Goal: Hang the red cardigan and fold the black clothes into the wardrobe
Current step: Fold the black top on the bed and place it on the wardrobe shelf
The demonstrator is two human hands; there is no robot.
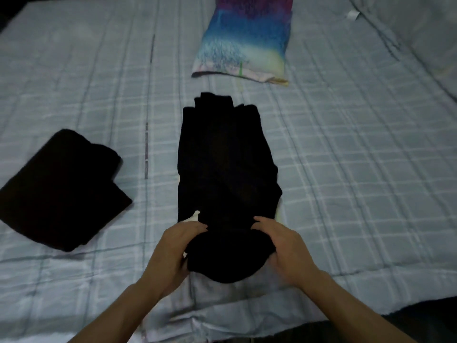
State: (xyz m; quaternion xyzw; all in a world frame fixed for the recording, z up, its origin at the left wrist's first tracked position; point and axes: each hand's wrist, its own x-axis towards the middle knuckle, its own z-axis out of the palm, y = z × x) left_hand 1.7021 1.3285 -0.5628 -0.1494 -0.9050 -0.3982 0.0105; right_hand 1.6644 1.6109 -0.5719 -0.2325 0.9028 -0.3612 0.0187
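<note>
A long black garment [222, 164] lies lengthwise on the bed in the middle of the head view, its near end bunched up into a fold. My left hand [175, 246] grips the left side of that bunched end. My right hand [284, 248] grips the right side, fingers curled over the cloth. A small white label shows at the garment's left edge by my left fingers. A second black garment [61, 191] lies folded flat on the bed to the left, apart from both hands. No red cardigan or wardrobe is in view.
The bed [358, 157] is covered with a pale blue checked sheet. A blue, purple and yellow pillow [244, 43] lies at the far middle. A grey bolster or blanket [425, 33] runs along the far right. A dark edge shows at the bottom right.
</note>
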